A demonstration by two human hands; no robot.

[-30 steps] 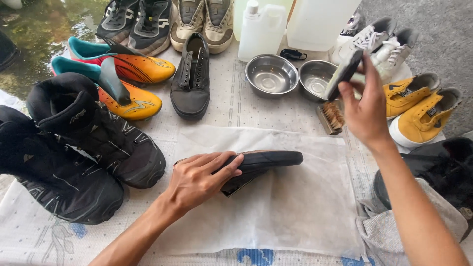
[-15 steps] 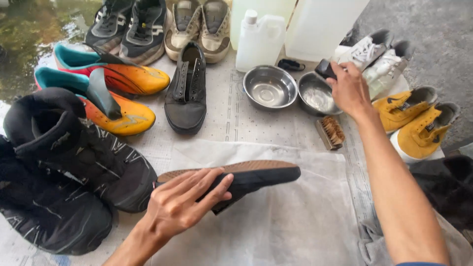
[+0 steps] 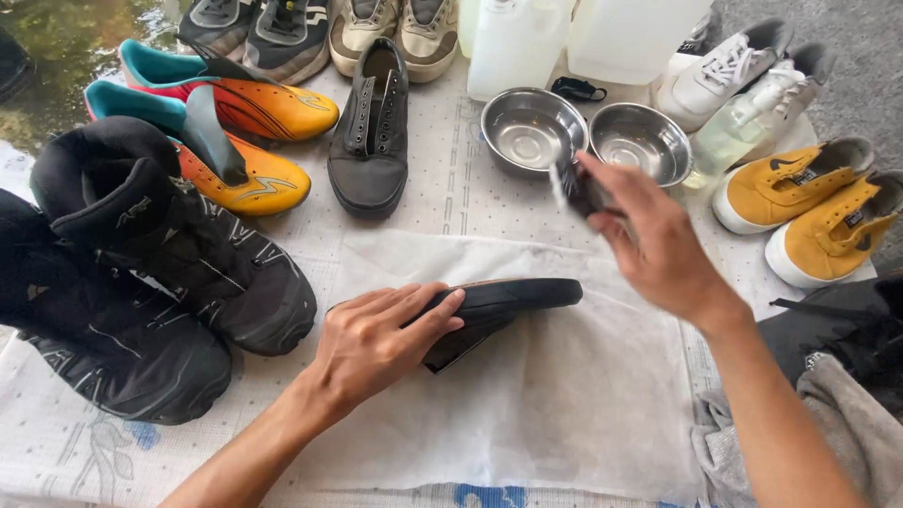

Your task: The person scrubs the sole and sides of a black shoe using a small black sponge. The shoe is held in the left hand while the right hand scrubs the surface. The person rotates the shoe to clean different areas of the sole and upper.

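Half a second ago the right hand was out at the far bowl with a dark brush dipped at its rim; now it has been drawn back toward the middle, and the brush is carried over the white cloth, closed in the fingers. The dark shoe, which was tipped so that its brown sole showed, has been lowered and lies on its side on the cloth again, at three o'clock from the left hand. That hand is pressed flat over the heel end, fingers spread and curled on it, steadying it. From these changes it is judged that the brush has been wetted and is being brought to the shoe for scrubbing.

The brush is blurred by motion, so its bristles and shape cannot be made out. The wooden brush seen earlier by the bowls is covered by the right hand. The heel of the shoe is hidden under the left hand. The white jugs at twelve o'clock are cut off by the upper edge, as are the sneakers at eleven o'clock. A dark garment at four o'clock is only partly in view.
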